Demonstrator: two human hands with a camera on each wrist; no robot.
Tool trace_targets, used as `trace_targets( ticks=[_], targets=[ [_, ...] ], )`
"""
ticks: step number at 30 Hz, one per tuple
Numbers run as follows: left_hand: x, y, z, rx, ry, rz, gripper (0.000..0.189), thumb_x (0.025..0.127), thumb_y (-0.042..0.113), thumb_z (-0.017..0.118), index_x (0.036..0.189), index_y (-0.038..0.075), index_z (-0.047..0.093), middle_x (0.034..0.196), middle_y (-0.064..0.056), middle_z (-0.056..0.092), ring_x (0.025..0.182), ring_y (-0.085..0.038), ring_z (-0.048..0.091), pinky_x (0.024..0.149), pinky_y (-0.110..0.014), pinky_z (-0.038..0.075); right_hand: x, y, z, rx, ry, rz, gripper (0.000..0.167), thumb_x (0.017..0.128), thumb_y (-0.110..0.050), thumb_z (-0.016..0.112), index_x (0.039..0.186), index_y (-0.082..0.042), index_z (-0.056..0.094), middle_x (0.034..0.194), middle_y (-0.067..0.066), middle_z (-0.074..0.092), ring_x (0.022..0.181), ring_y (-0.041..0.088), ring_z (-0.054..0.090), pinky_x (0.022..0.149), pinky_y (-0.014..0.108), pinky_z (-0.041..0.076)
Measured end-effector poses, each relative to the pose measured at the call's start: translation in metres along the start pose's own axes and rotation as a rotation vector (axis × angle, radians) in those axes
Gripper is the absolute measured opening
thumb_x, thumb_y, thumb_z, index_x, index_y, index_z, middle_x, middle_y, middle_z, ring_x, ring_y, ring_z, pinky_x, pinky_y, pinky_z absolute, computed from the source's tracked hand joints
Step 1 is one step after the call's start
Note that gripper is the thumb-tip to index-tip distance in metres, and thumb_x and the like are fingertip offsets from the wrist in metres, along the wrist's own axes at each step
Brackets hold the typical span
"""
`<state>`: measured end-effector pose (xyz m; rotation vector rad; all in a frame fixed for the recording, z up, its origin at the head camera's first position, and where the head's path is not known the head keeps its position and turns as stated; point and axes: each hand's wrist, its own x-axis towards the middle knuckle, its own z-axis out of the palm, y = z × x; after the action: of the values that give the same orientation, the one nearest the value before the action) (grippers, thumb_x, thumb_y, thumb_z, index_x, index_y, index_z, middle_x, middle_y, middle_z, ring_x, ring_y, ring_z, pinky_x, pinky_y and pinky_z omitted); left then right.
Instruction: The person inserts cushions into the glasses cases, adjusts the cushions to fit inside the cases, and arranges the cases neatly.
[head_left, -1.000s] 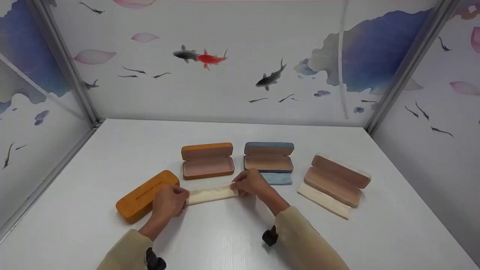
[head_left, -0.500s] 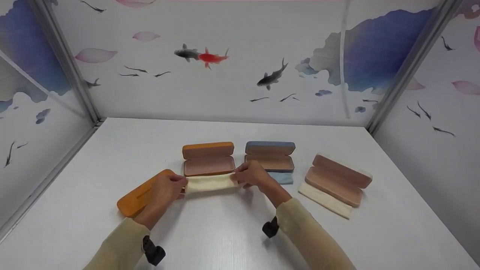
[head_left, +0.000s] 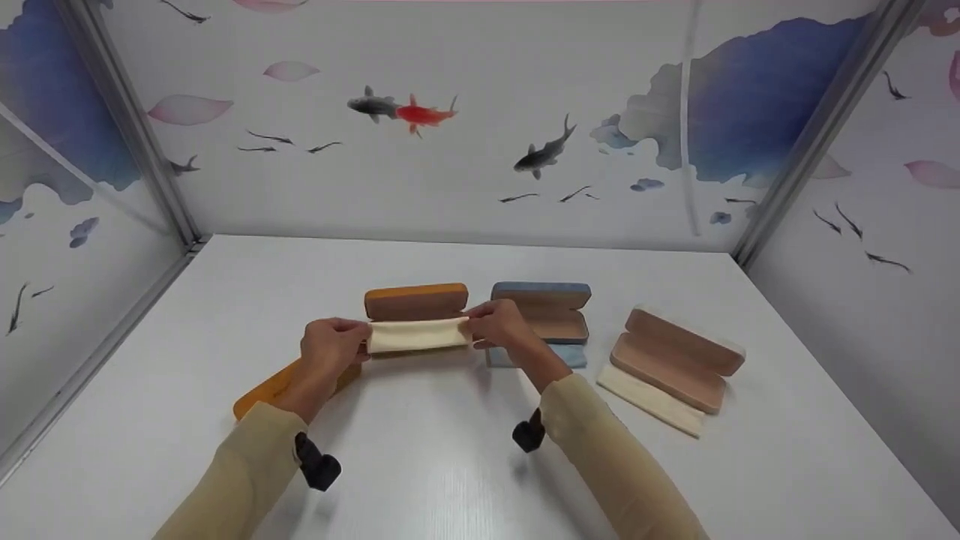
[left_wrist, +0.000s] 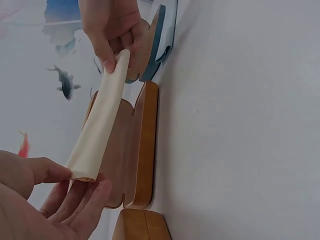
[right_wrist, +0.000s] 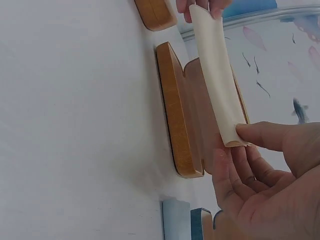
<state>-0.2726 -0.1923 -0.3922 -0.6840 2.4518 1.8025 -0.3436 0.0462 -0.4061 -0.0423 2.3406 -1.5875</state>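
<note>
1. Cream cloth (head_left: pixel 418 337) ends are pinched, one by the left hand (head_left: pixel 328 349), the other by the right hand (head_left: pixel 501 324).
2. Folded into a smooth, slightly bowed strip; folding looks pretty much done, setting down seems left.
3. It's held over the open orange case (head_left: pixel 416 303), towards the surface's (head_left: pixel 427 465) far edge.
4. Nearer the right edge, a blue case (head_left: pixel 541 297)'s been opened too.
</note>
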Motion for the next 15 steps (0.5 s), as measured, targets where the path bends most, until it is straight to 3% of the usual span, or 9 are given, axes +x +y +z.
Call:
trace_targets(
  ticks=[11, 15],
  targets=[
    [0.02, 0.004, 0.002, -0.026, 0.059, 0.035, 0.032, 0.097, 0.015, 0.064, 0.122, -0.004, 0.066, 0.124, -0.023, 0.066, 0.091, -0.02, 0.069, 0.074, -0.024, 0.06, 0.013, -0.007, 0.007, 0.036, 0.055, 0.022, 0.03, 0.091, -0.009, 0.07, 0.119, 0.0, 0.068, 0.121, 0.018, 0.068, 0.1, 0.023, 0.071, 0.094, 0.04, 0.058],
    [0.026, 0.003, 0.003, -0.044, 0.065, 0.057, 0.03, 0.096, 0.014, 0.065, 0.12, -0.005, 0.067, 0.118, -0.021, 0.069, 0.088, -0.017, 0.07, 0.073, -0.024, 0.06, 0.017, -0.006, 0.008, 0.056, 0.082, 0.035, 0.028, 0.091, -0.01, 0.069, 0.118, -0.003, 0.069, 0.12, 0.016, 0.069, 0.098, 0.023, 0.072, 0.09, 0.038, 0.058]
  ],
)
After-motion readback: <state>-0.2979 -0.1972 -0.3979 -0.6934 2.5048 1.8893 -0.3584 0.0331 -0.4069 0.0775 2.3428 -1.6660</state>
